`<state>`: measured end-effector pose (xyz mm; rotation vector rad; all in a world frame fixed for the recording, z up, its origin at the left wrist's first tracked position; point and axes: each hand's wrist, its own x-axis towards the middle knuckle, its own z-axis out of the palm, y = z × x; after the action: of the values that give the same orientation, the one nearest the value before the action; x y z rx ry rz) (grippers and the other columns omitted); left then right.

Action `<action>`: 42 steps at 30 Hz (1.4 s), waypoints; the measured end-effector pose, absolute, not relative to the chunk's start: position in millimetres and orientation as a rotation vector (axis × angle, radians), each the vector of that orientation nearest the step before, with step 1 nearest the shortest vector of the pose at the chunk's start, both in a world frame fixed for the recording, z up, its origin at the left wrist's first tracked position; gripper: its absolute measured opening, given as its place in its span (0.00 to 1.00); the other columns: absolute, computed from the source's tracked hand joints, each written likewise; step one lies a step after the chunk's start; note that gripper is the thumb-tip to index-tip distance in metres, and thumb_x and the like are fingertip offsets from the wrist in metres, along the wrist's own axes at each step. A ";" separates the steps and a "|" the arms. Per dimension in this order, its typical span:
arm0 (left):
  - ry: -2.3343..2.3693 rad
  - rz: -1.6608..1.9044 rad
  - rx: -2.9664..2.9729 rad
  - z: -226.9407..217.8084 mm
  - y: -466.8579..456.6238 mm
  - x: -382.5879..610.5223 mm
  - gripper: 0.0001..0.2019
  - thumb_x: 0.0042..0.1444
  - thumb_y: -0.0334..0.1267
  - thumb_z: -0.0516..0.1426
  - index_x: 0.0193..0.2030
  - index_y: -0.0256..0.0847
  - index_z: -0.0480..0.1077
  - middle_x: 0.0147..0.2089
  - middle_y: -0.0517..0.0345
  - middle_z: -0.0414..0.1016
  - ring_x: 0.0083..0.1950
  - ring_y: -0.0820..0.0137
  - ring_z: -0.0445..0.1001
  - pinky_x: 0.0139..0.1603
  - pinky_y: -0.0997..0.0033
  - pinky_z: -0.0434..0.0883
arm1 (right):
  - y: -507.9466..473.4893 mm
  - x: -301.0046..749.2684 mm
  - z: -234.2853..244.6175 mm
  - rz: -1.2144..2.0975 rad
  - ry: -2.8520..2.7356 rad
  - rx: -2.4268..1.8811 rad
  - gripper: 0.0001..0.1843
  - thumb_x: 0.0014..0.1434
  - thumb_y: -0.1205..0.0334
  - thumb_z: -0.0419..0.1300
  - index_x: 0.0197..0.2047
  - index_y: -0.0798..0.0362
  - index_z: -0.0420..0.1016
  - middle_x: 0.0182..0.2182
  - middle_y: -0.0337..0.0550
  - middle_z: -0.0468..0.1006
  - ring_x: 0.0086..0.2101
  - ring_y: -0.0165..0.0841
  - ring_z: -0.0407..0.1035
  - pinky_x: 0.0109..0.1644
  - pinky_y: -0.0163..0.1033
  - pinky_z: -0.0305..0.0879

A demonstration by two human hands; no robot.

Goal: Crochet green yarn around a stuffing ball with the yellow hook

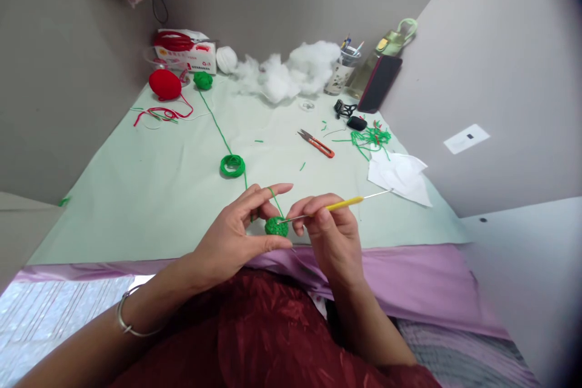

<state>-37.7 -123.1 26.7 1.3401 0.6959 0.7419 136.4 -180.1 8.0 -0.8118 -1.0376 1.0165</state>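
My left hand [239,230] pinches a small green crocheted piece [276,226] between thumb and fingers, with green yarn looped over its stretched index finger. My right hand [330,230] is closed on a yellow-handled crochet hook [344,203], whose metal tip sits at the green piece. The yarn strand runs back over the pale green table [150,194] past a small green coil [232,165] to a green yarn ball [203,80] at the far side.
A red yarn ball [165,84], a white ball [226,59], stuffing fluff [291,73], orange snips [317,143], green yarn scraps [370,138], a pen cup [342,70], a dark phone [379,83] and white paper [400,176] lie about. Grey walls close in on both sides.
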 end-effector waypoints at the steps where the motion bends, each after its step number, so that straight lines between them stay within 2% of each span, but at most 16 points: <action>1: 0.705 0.739 1.353 26.1 -123.1 -37.8 0.34 0.47 0.36 0.73 0.63 0.52 0.74 0.38 0.64 0.64 0.46 0.70 0.70 0.62 0.63 0.67 | -180.4 137.4 7.5 1.027 -1.049 -0.801 0.08 0.70 0.56 0.60 0.40 0.49 0.78 0.35 0.41 0.83 0.30 0.29 0.74 0.35 0.36 0.72; 5: 0.724 0.760 1.435 24.1 -123.0 -37.9 0.33 0.47 0.37 0.73 0.62 0.52 0.75 0.38 0.64 0.64 0.47 0.69 0.69 0.61 0.62 0.66 | -182.1 142.0 5.5 1.012 -1.141 -0.791 0.08 0.71 0.58 0.58 0.43 0.48 0.78 0.36 0.41 0.83 0.33 0.30 0.75 0.38 0.38 0.73; 9: 0.741 0.804 1.550 21.3 -122.9 -37.4 0.33 0.49 0.38 0.73 0.63 0.51 0.74 0.37 0.64 0.64 0.47 0.68 0.68 0.59 0.63 0.66 | -185.8 144.8 11.6 0.855 -1.323 -0.861 0.09 0.72 0.63 0.55 0.44 0.49 0.79 0.38 0.42 0.82 0.34 0.30 0.75 0.39 0.39 0.74; 12: 0.769 0.852 1.591 16.4 -124.6 -35.3 0.33 0.51 0.38 0.72 0.64 0.50 0.73 0.37 0.64 0.63 0.43 0.70 0.67 0.55 0.65 0.68 | -190.8 144.4 18.8 0.550 -1.591 -0.966 0.10 0.72 0.65 0.54 0.47 0.50 0.77 0.40 0.45 0.83 0.40 0.33 0.77 0.43 0.42 0.77; 14: 0.794 0.895 1.601 12.0 -127.3 -33.2 0.31 0.53 0.37 0.70 0.65 0.51 0.72 0.38 0.63 0.62 0.41 0.71 0.67 0.53 0.67 0.69 | -194.4 141.6 21.4 0.214 -1.823 -1.045 0.09 0.71 0.66 0.55 0.48 0.51 0.76 0.42 0.48 0.83 0.42 0.35 0.78 0.44 0.42 0.78; 17: 0.810 0.963 1.605 7.0 -133.3 -31.3 0.29 0.58 0.36 0.67 0.66 0.54 0.71 0.39 0.63 0.62 0.43 0.71 0.68 0.57 0.66 0.68 | -198.8 134.4 19.5 -0.294 -2.009 -1.094 0.08 0.67 0.71 0.58 0.46 0.53 0.77 0.43 0.51 0.82 0.43 0.36 0.77 0.45 0.40 0.79; 21: 0.705 0.971 1.531 10.1 -139.7 -34.0 0.27 0.62 0.37 0.64 0.67 0.58 0.70 0.44 0.60 0.66 0.48 0.70 0.68 0.62 0.67 0.67 | -204.1 129.8 8.4 -0.527 -1.883 -1.130 0.13 0.61 0.76 0.65 0.48 0.54 0.79 0.43 0.49 0.80 0.44 0.36 0.77 0.46 0.39 0.81; 24: 0.604 0.844 1.246 18.7 -140.0 -36.5 0.23 0.63 0.39 0.64 0.65 0.59 0.72 0.44 0.59 0.68 0.48 0.71 0.70 0.55 0.69 0.70 | -209.3 135.2 0.6 -0.533 -1.826 -1.081 0.17 0.58 0.77 0.67 0.49 0.53 0.81 0.47 0.48 0.79 0.45 0.37 0.77 0.45 0.40 0.83; 27: 0.556 0.697 0.901 25.4 -137.0 -35.8 0.23 0.58 0.40 0.68 0.61 0.55 0.76 0.43 0.60 0.70 0.45 0.72 0.71 0.50 0.72 0.70 | -213.3 143.0 -2.8 -0.417 -1.857 -1.072 0.20 0.59 0.75 0.67 0.52 0.46 0.81 0.51 0.45 0.80 0.47 0.38 0.78 0.44 0.39 0.84; 30: 0.524 0.601 0.726 26.1 -133.0 -34.3 0.25 0.52 0.39 0.71 0.59 0.51 0.78 0.46 0.58 0.72 0.47 0.71 0.72 0.50 0.72 0.69 | -212.5 148.1 -3.8 -0.325 -1.824 -1.053 0.22 0.61 0.73 0.67 0.54 0.40 0.80 0.49 0.42 0.82 0.46 0.38 0.79 0.43 0.41 0.84; 35: 0.453 0.526 0.672 21.5 -128.1 -35.5 0.30 0.50 0.37 0.71 0.62 0.49 0.76 0.45 0.59 0.74 0.47 0.70 0.72 0.53 0.71 0.67 | -203.9 149.0 -6.4 -0.171 -1.827 -0.965 0.24 0.66 0.71 0.61 0.62 0.44 0.75 0.47 0.46 0.83 0.45 0.38 0.79 0.41 0.42 0.82; 39: 0.481 0.564 0.753 22.4 -125.3 -36.4 0.30 0.49 0.35 0.71 0.61 0.50 0.76 0.47 0.59 0.74 0.48 0.70 0.72 0.56 0.70 0.66 | -198.4 142.0 -7.8 0.043 -1.548 -0.959 0.20 0.69 0.67 0.58 0.59 0.37 0.78 0.43 0.45 0.84 0.40 0.37 0.80 0.37 0.44 0.80; 42: 0.524 0.599 0.835 25.1 -122.6 -37.5 0.29 0.50 0.35 0.71 0.61 0.51 0.77 0.47 0.59 0.73 0.47 0.70 0.70 0.53 0.70 0.66 | -198.9 139.1 -5.9 0.210 -1.436 -0.930 0.18 0.69 0.67 0.59 0.55 0.37 0.81 0.43 0.43 0.85 0.38 0.36 0.79 0.35 0.43 0.78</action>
<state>-37.5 -122.6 25.1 0.8349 0.5243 0.5990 139.1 -198.9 -5.9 -0.9303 -1.4358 0.2099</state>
